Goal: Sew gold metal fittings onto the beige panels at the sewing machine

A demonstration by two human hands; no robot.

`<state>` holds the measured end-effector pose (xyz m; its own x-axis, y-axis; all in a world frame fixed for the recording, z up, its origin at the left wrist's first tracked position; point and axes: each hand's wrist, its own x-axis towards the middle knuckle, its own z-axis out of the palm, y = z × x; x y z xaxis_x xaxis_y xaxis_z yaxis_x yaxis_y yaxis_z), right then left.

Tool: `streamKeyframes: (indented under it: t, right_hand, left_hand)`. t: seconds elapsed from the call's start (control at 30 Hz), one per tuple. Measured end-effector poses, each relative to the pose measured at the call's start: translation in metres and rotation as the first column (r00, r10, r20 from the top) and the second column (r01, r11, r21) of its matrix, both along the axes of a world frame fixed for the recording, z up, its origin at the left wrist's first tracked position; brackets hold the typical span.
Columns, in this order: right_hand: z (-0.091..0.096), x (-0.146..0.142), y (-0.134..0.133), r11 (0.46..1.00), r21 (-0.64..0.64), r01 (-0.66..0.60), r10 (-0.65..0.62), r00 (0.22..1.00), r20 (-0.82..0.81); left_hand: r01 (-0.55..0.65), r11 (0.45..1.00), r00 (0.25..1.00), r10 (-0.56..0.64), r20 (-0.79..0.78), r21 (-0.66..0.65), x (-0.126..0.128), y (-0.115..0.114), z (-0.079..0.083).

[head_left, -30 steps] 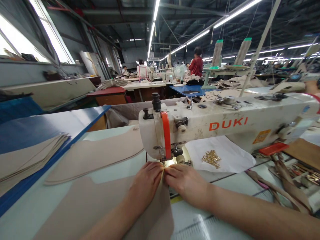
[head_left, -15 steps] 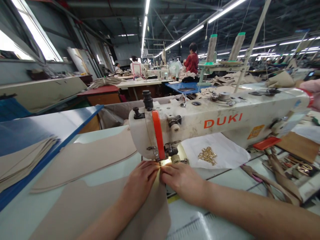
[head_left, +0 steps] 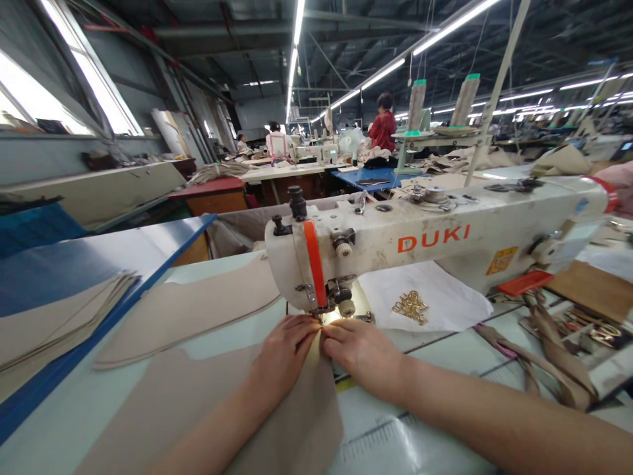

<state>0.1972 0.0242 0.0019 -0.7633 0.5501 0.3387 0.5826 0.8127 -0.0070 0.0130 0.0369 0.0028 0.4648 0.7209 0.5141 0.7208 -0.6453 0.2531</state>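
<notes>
At the needle of a white sewing machine, my two hands meet with their fingertips nearly touching. My left hand is closed, pinching the edge of a beige fabric panel that hangs toward me over the tabletop. Fingers bent inward, my right hand pinches at the same edge from the other side, just under the lit presser foot. What exactly lies between the fingertips is mostly hidden by them.
Left of the machine lies another beige panel. Stacked panels rest on a blue table. Gold metal rings sit on white paper under the arm. Straps and a parts tray are at right. People work farther back.
The camera view has shifted slightly, so the machine head appears a little farther right. Both hands stay at the needle, still pinching the panel's edge.
</notes>
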Motion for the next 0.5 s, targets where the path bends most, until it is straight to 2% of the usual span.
streamKeyframes:
  t: [0.27,0.5]
  right_hand:
    - [0.0045,0.0046,-0.0084,0.997,0.01,-0.072,0.072,0.997,-0.006]
    - [0.0044,0.0043,-0.0079,0.997,-0.004,-0.075,0.075,0.997,-0.003]
  left_hand:
    - [0.05,0.998,0.988,-0.044,-0.151,0.033,-0.004,-0.0108,-0.0009]
    - [0.078,0.997,0.983,-0.074,-0.17,0.015,-0.0052,-0.0106,-0.0038]
